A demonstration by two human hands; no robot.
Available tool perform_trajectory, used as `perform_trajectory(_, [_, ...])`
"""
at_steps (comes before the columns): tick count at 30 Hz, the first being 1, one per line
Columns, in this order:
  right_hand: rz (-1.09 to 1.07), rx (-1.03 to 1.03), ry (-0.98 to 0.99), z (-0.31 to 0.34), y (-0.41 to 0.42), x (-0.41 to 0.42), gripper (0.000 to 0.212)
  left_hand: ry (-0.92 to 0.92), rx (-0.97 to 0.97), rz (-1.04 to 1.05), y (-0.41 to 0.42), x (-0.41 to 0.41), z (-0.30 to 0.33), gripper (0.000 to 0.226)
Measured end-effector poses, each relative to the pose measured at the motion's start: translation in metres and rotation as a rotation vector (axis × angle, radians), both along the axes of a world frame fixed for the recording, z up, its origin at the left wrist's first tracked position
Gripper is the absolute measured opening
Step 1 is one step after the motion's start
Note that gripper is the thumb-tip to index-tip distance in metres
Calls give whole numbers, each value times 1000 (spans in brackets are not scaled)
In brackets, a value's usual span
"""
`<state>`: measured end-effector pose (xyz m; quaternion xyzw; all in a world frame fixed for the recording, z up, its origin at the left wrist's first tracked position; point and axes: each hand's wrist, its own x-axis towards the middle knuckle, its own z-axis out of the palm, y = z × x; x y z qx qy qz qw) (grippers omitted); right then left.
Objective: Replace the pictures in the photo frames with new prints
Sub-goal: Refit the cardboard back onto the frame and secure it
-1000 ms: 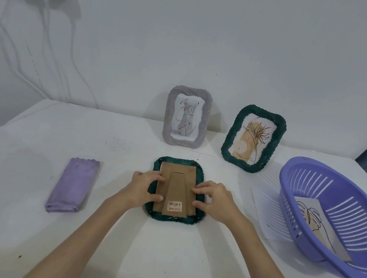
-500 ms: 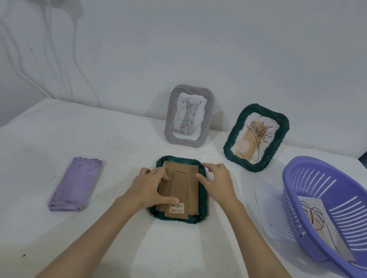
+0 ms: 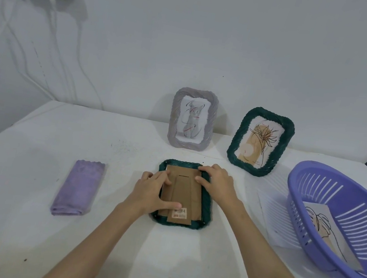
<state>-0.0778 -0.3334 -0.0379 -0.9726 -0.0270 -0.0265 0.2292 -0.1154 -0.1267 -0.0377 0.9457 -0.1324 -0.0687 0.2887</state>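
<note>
fingers of the left hand (image 3: 151,194) lie fairly flat on the cardboard backing (image 3: 184,194), thumb pressed near the barcode sticker (image 3: 179,213); not clenched, nothing pinched. right hand (image 3: 217,183) has its fingers bent over the far right corner of the face-down green frame (image 3: 206,205); looks like it's pressing or working a retaining tab there, can't tell if anything is actually gripped.

frame sits flat at centre of the table (image 3: 18,220), back side up, kickstand folded flat against the backing.

handling guess: light, woven-look rim is rigid and bumpy so decent purchase at the edges. backing is thin card, bends and creases easily; lift it by an edge or the stand slot, not the middle. may have glazing underneath, so keep it flat, don't flex.

new print (image 3: 323,225) lies in the purple basket (image 3: 311,182), near right. paper, floppy, take it by the edges.

writing: sticker has a barcode and red print, too small to read. no other legible labels.
</note>
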Motion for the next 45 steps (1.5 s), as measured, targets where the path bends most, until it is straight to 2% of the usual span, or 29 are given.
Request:
perform_trajectory(3, [-40, 76, -27, -6, 0, -4, 44, 11, -18, 1, 0, 8, 5, 55])
perform_trajectory(6, [-81, 129, -41, -6, 3, -6, 49, -67, -231, 175, -2, 25, 9, 39])
perform_trajectory(8, [-99, 146, -42, -5, 4, -7, 46, -99, -296, 271, -4, 36, 7, 39])
perform_trajectory(12, [-101, 149, -39, -6, 3, -5, 36, -30, -175, 224, 0, 55, -8, 41])
perform_trajectory(15, [-82, 120, -28, -6, 3, -4, 37, -12, -131, 175, 3, 63, -12, 42])
perform_trajectory(23, [-70, 94, 0, -5, 3, -2, 37, 34, -142, 122, 5, 76, -20, 27])
perform_trajectory(28, [-101, 117, -38, -8, 3, -4, 41, -111, -109, 182, 0, 55, -15, 44])
perform_trajectory(30, [-138, 153, -66, -10, 4, -5, 43, -197, -96, 186, -4, 38, -8, 39])
perform_trajectory(32, [-166, 170, -85, -11, 6, -7, 42, -228, -68, 98, -9, 19, -2, 30])
perform_trajectory(35, [-174, 179, -87, -10, 6, -8, 42, -131, 20, -2, -11, -3, 4, 43])
perform_trajectory(39, [-78, 257, 0, -1, -6, -19, 35, -119, 94, -25, -9, -13, 4, 66])
perform_trajectory(42, [53, 147, 84, 8, -16, -50, 29, -132, 81, -37, -9, -18, -1, 89])
perform_trajectory(45, [117, 65, 112, 14, -20, -82, 35, -162, 58, -28, -10, -22, -8, 90])
